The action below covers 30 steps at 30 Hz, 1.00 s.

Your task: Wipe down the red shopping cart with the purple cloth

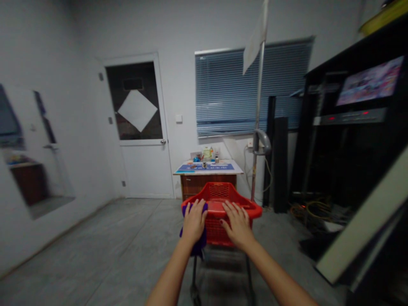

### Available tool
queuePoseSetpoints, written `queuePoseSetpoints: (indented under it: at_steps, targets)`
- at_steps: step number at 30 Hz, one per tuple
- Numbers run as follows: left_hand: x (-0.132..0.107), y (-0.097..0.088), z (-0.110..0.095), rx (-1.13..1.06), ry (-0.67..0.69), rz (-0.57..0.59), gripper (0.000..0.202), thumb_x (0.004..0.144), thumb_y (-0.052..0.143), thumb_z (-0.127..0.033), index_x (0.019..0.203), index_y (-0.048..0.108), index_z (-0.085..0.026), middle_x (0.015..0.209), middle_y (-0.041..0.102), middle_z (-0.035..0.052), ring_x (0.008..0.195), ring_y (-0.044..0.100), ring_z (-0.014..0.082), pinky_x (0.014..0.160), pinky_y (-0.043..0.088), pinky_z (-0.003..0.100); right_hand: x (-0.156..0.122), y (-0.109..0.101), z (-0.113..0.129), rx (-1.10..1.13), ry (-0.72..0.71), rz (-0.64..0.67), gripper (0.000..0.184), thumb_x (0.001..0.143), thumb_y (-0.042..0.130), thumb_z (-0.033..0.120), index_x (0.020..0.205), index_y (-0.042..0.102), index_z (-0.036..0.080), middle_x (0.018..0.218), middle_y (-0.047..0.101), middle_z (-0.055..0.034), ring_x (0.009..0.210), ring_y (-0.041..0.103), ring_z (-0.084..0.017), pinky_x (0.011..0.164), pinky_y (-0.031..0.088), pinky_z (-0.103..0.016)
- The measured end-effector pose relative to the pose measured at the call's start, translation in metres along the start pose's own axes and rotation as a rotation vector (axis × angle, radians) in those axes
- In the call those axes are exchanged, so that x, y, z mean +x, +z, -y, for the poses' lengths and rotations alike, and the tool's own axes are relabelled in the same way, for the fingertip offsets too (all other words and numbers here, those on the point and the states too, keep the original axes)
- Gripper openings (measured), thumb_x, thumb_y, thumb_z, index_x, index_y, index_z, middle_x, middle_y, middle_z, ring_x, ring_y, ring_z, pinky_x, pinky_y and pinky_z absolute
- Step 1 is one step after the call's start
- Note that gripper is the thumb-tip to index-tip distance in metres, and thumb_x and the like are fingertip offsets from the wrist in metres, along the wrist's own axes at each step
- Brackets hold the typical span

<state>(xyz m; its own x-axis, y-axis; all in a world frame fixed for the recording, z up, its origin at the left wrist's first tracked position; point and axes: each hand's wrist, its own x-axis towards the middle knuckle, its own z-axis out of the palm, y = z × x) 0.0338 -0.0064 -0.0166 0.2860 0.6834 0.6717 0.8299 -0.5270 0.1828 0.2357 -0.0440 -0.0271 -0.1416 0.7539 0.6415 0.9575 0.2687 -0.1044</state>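
Observation:
A red plastic shopping cart [219,188] stands in front of me. My left hand [194,221] lies over the left end of its near edge, on a purple cloth [200,245]; its fingers bend over the cloth, which hangs down that side. On the right part of the same edge rests my right hand [237,223], palm down with fingers stretched and spread, thumb apart. The cart's dark legs and a wheel show below, blurred.
Beyond the cart is a brown cabinet [208,182] with small bottles on top. A metal pole [259,102] rises beside it. At left are a white door [143,170] and a mirror [44,148]. Cables [318,210], a leaning pale board [363,225] and a lit screen [369,80] are at right.

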Motion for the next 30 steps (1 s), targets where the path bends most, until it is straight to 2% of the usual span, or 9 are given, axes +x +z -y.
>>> queuePoseSetpoints:
  at_steps: [2,5,7,10,14,16,21,26,30]
  targets:
    - [0.005,0.003,-0.011,-0.008,0.012,0.02,0.041,0.099,0.034,-0.026,0.138,0.043,-0.022,0.14,0.053,0.0083,0.134,0.042,0.0212,0.115,0.024,0.051,0.001,0.0,0.003,0.005,0.011,0.014,0.056,0.092,0.044,0.047,0.144,0.038,0.027,0.15,0.039,-0.0032,0.136,0.033,-0.025,0.111,0.022,-0.048]
    - [0.017,0.004,-0.031,-0.018,0.077,0.114,0.04,0.099,0.034,-0.03,0.137,0.044,-0.023,0.14,0.053,0.0071,0.134,0.042,0.0207,0.116,0.023,0.049,0.002,-0.002,0.005,0.017,0.022,0.035,0.057,0.092,0.044,0.046,0.144,0.037,0.026,0.151,0.038,-0.0025,0.137,0.032,-0.025,0.112,0.022,-0.048]
    - [0.022,0.002,-0.036,-0.008,0.097,0.162,0.04,0.099,0.035,-0.031,0.137,0.045,-0.023,0.14,0.053,0.0066,0.134,0.042,0.0213,0.115,0.023,0.049,0.003,-0.004,0.004,0.025,0.026,0.044,0.056,0.092,0.043,0.046,0.145,0.036,0.027,0.151,0.037,-0.0022,0.137,0.032,-0.024,0.112,0.022,-0.048]
    - [0.023,-0.003,-0.026,0.026,0.095,0.185,0.041,0.099,0.036,-0.033,0.139,0.042,-0.024,0.142,0.051,0.007,0.136,0.04,0.0218,0.115,0.024,0.05,0.004,-0.005,0.002,0.036,0.027,0.06,0.055,0.093,0.042,0.046,0.144,0.037,0.027,0.15,0.038,-0.0027,0.137,0.032,-0.024,0.112,0.023,-0.047]
    - [0.018,-0.001,-0.01,0.057,0.023,0.162,0.043,0.099,0.036,-0.032,0.14,0.041,-0.022,0.144,0.049,0.0088,0.137,0.038,0.0223,0.115,0.023,0.05,0.005,-0.001,0.001,0.053,0.02,0.051,0.057,0.093,0.04,0.047,0.145,0.036,0.026,0.151,0.036,-0.0041,0.138,0.031,-0.026,0.111,0.023,-0.049]
    - [0.017,0.001,-0.012,0.048,0.017,0.158,0.043,0.099,0.035,-0.03,0.14,0.041,-0.02,0.144,0.048,0.0094,0.137,0.038,0.0223,0.115,0.023,0.049,0.005,0.002,0.002,0.065,0.019,0.038,0.058,0.092,0.041,0.048,0.146,0.035,0.026,0.151,0.036,-0.0044,0.138,0.031,-0.027,0.111,0.023,-0.05]
    - [0.021,0.003,-0.023,0.005,0.103,0.183,0.043,0.099,0.036,-0.032,0.14,0.041,-0.02,0.145,0.048,0.0076,0.137,0.037,0.0217,0.116,0.023,0.049,0.004,0.005,-0.001,0.086,0.001,0.038,0.059,0.092,0.04,0.049,0.147,0.031,0.029,0.152,0.035,-0.0042,0.138,0.03,-0.027,0.11,0.022,-0.052]
    - [0.024,-0.002,-0.013,0.029,0.014,0.179,0.041,0.1,0.034,-0.032,0.138,0.044,-0.021,0.142,0.051,0.0079,0.135,0.04,0.0214,0.115,0.023,0.049,0.003,0.002,-0.006,0.109,-0.012,0.088,0.06,0.093,0.04,0.053,0.146,0.033,0.027,0.152,0.034,-0.0032,0.139,0.028,-0.026,0.111,0.021,-0.052]
    - [0.026,-0.001,-0.021,0.03,-0.004,0.185,0.04,0.1,0.034,-0.032,0.137,0.045,-0.021,0.141,0.052,0.0089,0.135,0.041,0.022,0.115,0.025,0.049,0.002,0.002,-0.009,0.111,-0.04,0.079,0.063,0.092,0.04,0.056,0.147,0.03,0.029,0.151,0.036,-0.004,0.139,0.027,-0.028,0.11,0.022,-0.053]
